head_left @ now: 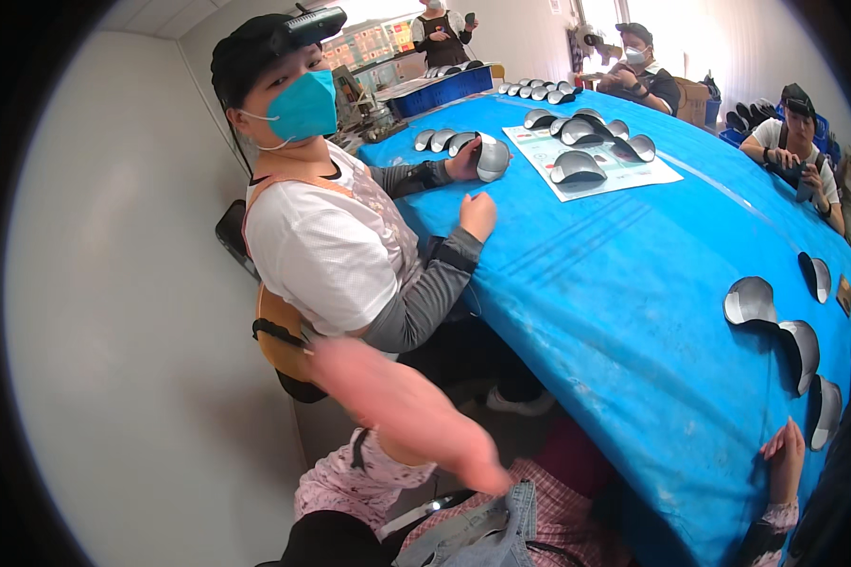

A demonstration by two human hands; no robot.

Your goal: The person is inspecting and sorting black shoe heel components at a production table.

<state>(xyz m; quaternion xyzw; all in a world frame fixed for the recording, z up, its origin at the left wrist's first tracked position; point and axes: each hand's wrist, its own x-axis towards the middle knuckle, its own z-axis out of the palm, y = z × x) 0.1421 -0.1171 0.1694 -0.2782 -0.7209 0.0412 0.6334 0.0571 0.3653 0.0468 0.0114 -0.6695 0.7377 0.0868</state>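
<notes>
My left hand (pixel 411 406) is raised off the table's near left side, smeared by motion, so its fingers cannot be made out. Nothing shows in its grasp. A pink patterned sleeve covers that forearm. My right hand (pixel 783 458) rests at the near edge of the blue-covered table (pixel 577 312), fingers stretched out and holding nothing. Just beyond it lies a curved silver-grey shell piece (pixel 825 413) with a dark inside, apart from the fingertips. Similar pieces form a row farther up, among them a curved shell (pixel 801 354) and another shell (pixel 752 300).
At my left a masked co-worker (pixel 321 227) sits holding a curved shell (pixel 493 158). Several more shells lie on a printed sheet (pixel 577 184). Other people sit or stand around the far side, near a blue crate (pixel 444 94). A small brown block (pixel 843 295) lies at right.
</notes>
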